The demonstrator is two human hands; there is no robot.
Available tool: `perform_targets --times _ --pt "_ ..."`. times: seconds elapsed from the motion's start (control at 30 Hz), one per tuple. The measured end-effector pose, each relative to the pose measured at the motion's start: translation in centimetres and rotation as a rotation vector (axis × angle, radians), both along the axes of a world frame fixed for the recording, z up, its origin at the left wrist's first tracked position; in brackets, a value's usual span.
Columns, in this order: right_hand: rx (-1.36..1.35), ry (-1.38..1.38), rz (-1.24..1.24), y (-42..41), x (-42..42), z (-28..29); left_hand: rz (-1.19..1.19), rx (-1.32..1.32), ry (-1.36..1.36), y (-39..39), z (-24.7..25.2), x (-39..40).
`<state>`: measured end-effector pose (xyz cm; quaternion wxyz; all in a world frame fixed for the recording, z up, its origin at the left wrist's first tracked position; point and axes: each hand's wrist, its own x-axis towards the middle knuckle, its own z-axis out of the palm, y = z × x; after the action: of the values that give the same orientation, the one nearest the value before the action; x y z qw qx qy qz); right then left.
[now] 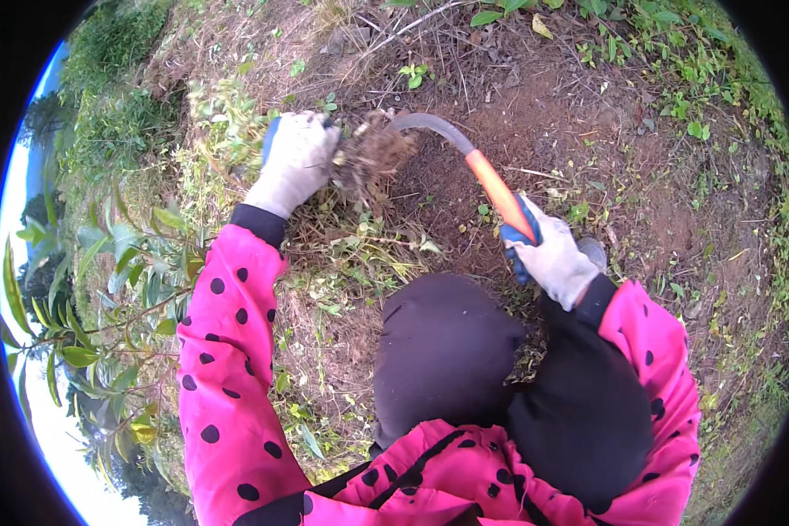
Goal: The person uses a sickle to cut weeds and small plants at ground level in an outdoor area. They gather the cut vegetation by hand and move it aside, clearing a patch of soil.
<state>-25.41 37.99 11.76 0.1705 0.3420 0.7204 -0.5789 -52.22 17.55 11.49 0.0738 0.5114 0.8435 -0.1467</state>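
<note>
My left hand, in a white work glove with blue on the palm side, is closed around a bunch of uprooted weeds. Their brown root clump, blurred and soil-laden, sticks out to the right of the fist, and leafy stems spread to its left. My right hand, gloved alike, grips the orange handle of a sickle. The curved grey blade arches up and left until its tip meets the root clump; the tip itself is hidden there.
Reddish bare soil lies beyond the sickle. Cut weeds are strewn before my knees. A leafy shrub branch reaches in beside my left arm. Low green plants grow at the upper right, and a dry twig lies at the top.
</note>
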Motion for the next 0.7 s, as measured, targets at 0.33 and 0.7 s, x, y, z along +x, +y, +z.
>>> perform_targets --times 0.33,0.7 --pt "-0.212 0.018 0.077 -0.5 2.3 -10.1 0.266 -0.547 0.017 1.2 -12.9 5.7" --pt "-0.137 -0.13 0.495 6.7 7.3 -6.6 0.333 -0.645 -0.166 -0.6 -10.5 8.0"
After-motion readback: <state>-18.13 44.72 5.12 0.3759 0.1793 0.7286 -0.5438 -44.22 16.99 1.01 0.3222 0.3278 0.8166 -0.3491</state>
